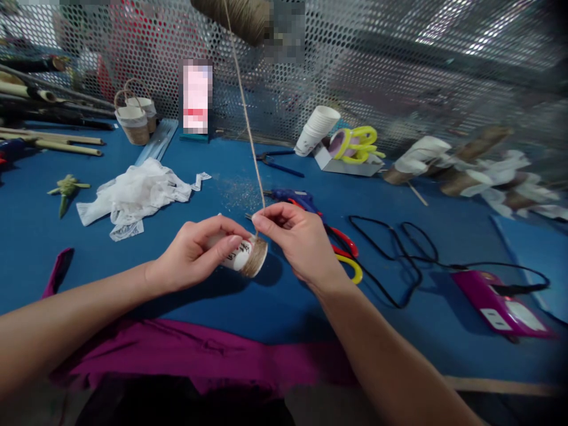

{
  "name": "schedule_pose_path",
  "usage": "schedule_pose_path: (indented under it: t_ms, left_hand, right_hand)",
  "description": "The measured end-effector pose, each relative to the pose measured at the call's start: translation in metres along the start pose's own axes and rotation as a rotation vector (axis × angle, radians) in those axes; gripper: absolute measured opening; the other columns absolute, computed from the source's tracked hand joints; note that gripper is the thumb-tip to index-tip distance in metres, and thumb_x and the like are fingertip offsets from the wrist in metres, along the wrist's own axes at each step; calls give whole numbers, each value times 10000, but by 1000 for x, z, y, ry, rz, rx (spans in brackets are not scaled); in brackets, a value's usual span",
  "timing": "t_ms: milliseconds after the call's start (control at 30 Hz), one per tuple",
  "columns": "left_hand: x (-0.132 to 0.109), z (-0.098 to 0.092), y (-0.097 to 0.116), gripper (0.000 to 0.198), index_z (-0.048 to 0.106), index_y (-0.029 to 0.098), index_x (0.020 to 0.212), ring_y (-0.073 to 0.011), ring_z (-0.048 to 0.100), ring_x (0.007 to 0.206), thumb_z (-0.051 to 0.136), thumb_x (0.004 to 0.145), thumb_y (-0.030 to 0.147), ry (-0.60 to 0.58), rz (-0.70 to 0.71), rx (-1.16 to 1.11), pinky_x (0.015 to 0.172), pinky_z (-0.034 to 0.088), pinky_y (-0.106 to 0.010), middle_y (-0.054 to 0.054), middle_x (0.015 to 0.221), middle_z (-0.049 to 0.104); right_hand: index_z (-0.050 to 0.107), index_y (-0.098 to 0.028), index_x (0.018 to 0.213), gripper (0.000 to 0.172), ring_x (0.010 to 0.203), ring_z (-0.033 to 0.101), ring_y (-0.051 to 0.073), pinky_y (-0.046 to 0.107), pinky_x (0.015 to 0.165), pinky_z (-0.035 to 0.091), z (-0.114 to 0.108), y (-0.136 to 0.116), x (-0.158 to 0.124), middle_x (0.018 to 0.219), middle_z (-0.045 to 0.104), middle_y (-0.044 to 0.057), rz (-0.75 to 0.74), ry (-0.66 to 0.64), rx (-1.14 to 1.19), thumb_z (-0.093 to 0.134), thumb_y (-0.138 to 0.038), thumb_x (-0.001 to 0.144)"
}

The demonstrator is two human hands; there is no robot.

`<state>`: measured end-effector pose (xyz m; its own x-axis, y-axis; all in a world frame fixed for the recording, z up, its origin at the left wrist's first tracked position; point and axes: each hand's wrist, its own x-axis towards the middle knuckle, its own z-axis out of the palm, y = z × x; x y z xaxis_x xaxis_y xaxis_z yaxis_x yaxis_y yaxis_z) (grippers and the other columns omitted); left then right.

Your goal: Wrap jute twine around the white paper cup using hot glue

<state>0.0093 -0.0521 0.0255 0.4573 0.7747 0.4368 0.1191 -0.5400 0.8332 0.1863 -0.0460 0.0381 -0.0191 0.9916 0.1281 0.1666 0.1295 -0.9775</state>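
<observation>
A white paper cup (242,259) with dark writing lies on its side in my left hand (202,251), whose thumb and fingers close around it. Brown twine is wound around one end of the cup. My right hand (299,236) pinches the twine (247,118) between thumb and fingertips just above that wound end. From there the strand rises taut to a large spool (239,18) at the top of the view. Behind my right hand lie a blue glue gun (290,195) and scissors with red and yellow handles (350,266), both partly hidden.
White lace (142,192) lies crumpled at the left, near two twine-wrapped cups with handles (134,125). Stacked paper cups (316,131), pliers (279,164) and a yellow ribbon roll (355,144) stand or lie at the back. A black cable runs to a magenta power strip (497,305) at the right.
</observation>
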Motion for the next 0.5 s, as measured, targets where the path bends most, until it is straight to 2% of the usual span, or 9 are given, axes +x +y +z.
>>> schedule_pose_path:
  t_ms: [267, 433, 500]
  left_hand:
    - [-1, 0, 3, 131, 614, 122, 886, -61, 521, 473, 495, 868, 174, 37, 130, 78, 471, 418, -154, -23, 665, 659]
    - [-1, -1, 4, 116, 594, 138, 895, -39, 377, 333, 483, 860, 141, 32, 222, 131, 380, 335, -143, 67, 444, 513]
    - [-1, -2, 4, 124, 594, 149, 900, -43, 373, 323, 479, 856, 132, 33, 269, 190, 382, 336, -148, 77, 422, 495]
  right_hand:
    - [618, -187, 703, 153, 640, 533, 113, 281, 641, 446, 2, -1, -2, 671, 601, -19, 37, -13, 5, 707, -306, 666]
    - [619, -191, 712, 158, 636, 513, 109, 272, 635, 427, 2, 0, -3, 673, 589, -20, 58, -54, 13, 682, -334, 692]
    - [616, -189, 723, 176, 638, 503, 109, 270, 631, 419, 2, 1, -3, 684, 579, -17, 63, -77, 2, 668, -356, 706]
